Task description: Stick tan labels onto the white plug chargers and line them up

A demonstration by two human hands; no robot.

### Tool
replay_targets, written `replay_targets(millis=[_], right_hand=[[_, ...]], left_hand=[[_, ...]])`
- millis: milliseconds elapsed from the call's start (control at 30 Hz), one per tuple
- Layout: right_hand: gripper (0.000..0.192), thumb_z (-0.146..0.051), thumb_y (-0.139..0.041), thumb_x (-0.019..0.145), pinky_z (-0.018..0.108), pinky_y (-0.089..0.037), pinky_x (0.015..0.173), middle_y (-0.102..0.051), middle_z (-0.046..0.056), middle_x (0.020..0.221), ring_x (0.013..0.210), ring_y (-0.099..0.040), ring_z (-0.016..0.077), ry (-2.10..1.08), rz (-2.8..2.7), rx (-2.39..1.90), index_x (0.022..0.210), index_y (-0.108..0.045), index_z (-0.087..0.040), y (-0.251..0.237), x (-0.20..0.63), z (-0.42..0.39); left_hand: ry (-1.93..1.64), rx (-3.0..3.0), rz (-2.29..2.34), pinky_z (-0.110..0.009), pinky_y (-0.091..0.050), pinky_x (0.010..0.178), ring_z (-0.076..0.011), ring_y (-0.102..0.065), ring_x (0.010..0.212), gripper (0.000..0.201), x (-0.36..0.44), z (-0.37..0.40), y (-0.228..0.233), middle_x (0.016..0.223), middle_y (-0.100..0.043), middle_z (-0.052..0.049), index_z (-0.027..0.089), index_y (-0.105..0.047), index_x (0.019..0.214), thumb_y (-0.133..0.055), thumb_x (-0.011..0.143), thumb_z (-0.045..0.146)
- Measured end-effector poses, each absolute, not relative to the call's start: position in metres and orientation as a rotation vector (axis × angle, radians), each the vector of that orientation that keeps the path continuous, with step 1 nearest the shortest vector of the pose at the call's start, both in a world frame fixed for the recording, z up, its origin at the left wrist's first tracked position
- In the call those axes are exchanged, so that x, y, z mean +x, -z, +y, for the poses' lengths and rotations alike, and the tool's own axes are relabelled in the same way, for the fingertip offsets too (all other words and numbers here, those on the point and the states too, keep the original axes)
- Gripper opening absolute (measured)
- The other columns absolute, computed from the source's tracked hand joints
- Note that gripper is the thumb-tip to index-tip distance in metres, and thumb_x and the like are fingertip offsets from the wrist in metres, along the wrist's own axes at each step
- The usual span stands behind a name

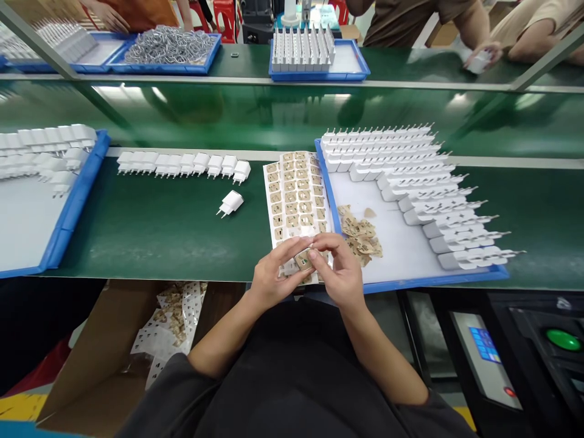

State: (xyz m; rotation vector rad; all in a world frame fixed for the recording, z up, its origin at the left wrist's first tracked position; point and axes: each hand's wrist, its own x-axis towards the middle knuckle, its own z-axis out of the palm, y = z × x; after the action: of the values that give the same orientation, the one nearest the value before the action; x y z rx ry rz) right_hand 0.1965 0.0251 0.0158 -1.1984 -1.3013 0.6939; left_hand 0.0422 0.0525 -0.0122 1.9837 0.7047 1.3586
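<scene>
My left hand [274,274] and my right hand [340,271] meet at the front edge of the bench, fingers closed around a white plug charger. A tan sticker [303,260] with a small green spot covers the charger's upward face, and my right thumb presses at its edge. Most of the charger's body is hidden by my fingers. Just beyond lies a sheet of tan stickers [292,194], partly under my hands. To its left a single white charger [230,203] rests on the green surface, with a row of chargers [182,164] behind it.
On the right, a blue tray [328,182] holds rows of chargers, pins up, and tan paper scraps [360,234]. Another blue tray [77,201] of chargers stands left. Below is a cardboard box [86,365] with waste sheets. Co-workers' hands and more trays are across the bench.
</scene>
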Motion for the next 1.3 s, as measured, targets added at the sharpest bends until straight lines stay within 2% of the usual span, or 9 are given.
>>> replay_targets(millis=[67,133,233,333,467,567,700,867,1300], right_hand=[[0.011,-0.016,-0.066,0.088,0.04,-0.051,0.089,-0.067,0.005,0.098,0.098,-0.063,0.0212,-0.45,-1.451,-1.204,0.093,-0.068,-0.025,-0.022,0.198,0.024],[0.014,-0.013,-0.068,0.086,0.04,-0.051,0.087,-0.067,0.005,0.096,0.094,-0.063,0.0208,-0.348,-1.62,-1.104,0.09,-0.068,-0.026,-0.027,0.202,0.021],[0.014,-0.014,-0.068,0.086,0.037,-0.054,0.078,-0.068,0.002,0.089,0.085,-0.066,0.0193,-0.605,-1.718,-0.848,0.091,-0.067,-0.027,-0.027,0.218,0.016],[0.014,-0.014,-0.065,0.088,0.034,-0.055,0.071,-0.068,0.0,0.082,0.079,-0.066,0.0185,-0.694,-1.499,-0.98,0.095,-0.065,-0.026,-0.015,0.25,0.014],[0.009,-0.023,-0.07,0.086,0.043,-0.054,0.084,-0.071,0.005,0.098,0.094,-0.066,0.0244,-0.236,-1.487,-1.566,0.094,-0.07,-0.025,-0.001,0.288,0.021],[0.011,-0.022,-0.068,0.088,0.045,-0.053,0.092,-0.069,0.008,0.107,0.104,-0.064,0.0262,0.016,-1.518,-1.607,0.098,-0.073,-0.026,-0.006,0.287,0.021],[0.02,-0.016,-0.068,0.087,0.039,-0.056,0.085,-0.068,0.005,0.098,0.093,-0.066,0.0213,-0.191,-1.638,-1.304,0.103,-0.072,-0.027,-0.027,0.252,0.015],[0.018,-0.016,-0.069,0.087,0.037,-0.055,0.077,-0.067,0.004,0.093,0.088,-0.065,0.0202,-0.315,-1.762,-1.183,0.101,-0.072,-0.025,-0.039,0.225,0.016],[0.014,-0.014,-0.066,0.088,0.037,-0.052,0.08,-0.067,0.005,0.094,0.089,-0.062,0.0203,-0.404,-1.845,-1.192,0.098,-0.068,-0.024,-0.038,0.228,0.016]], left_hand=[[-1.333,1.963,0.735,-0.035,-0.054,0.108,-0.0215,-0.067,0.121,0.076,0.041,0.053,0.01,0.13,-0.069,-0.011,0.024,-0.037,0.148,-0.077,0.084,0.014],[-1.294,1.927,0.807,-0.038,-0.054,0.108,-0.0225,-0.067,0.12,0.076,0.039,0.055,0.009,0.127,-0.071,-0.01,0.025,-0.037,0.148,-0.077,0.084,0.018],[-1.248,1.838,0.91,-0.043,-0.053,0.107,-0.0252,-0.067,0.12,0.077,0.034,0.058,0.009,0.123,-0.073,-0.01,0.024,-0.037,0.146,-0.08,0.082,0.025],[-1.25,1.787,0.913,-0.046,-0.052,0.108,-0.0261,-0.067,0.12,0.077,0.031,0.061,0.01,0.123,-0.072,-0.01,0.025,-0.037,0.145,-0.081,0.082,0.029],[-1.258,1.799,0.885,-0.045,-0.05,0.11,-0.0254,-0.067,0.12,0.076,0.032,0.059,0.007,0.123,-0.072,-0.01,0.025,-0.039,0.144,-0.081,0.081,0.027],[-1.236,1.841,0.868,-0.044,-0.05,0.11,-0.0255,-0.066,0.121,0.076,0.036,0.057,0.002,0.122,-0.073,-0.01,0.025,-0.039,0.144,-0.081,0.082,0.026],[-1.222,1.926,0.824,-0.042,-0.05,0.11,-0.024,-0.067,0.12,0.076,0.042,0.055,-0.005,0.123,-0.073,-0.01,0.024,-0.037,0.146,-0.08,0.083,0.026],[-1.21,2.074,0.801,-0.041,-0.052,0.106,-0.0229,-0.067,0.12,0.075,0.046,0.053,-0.008,0.124,-0.072,-0.011,0.025,-0.035,0.148,-0.076,0.086,0.02],[-1.24,2.356,0.716,-0.038,-0.054,0.103,-0.0209,-0.065,0.119,0.079,0.04,0.056,0.001,0.127,-0.07,-0.011,0.026,-0.03,0.154,-0.071,0.088,0.015]])
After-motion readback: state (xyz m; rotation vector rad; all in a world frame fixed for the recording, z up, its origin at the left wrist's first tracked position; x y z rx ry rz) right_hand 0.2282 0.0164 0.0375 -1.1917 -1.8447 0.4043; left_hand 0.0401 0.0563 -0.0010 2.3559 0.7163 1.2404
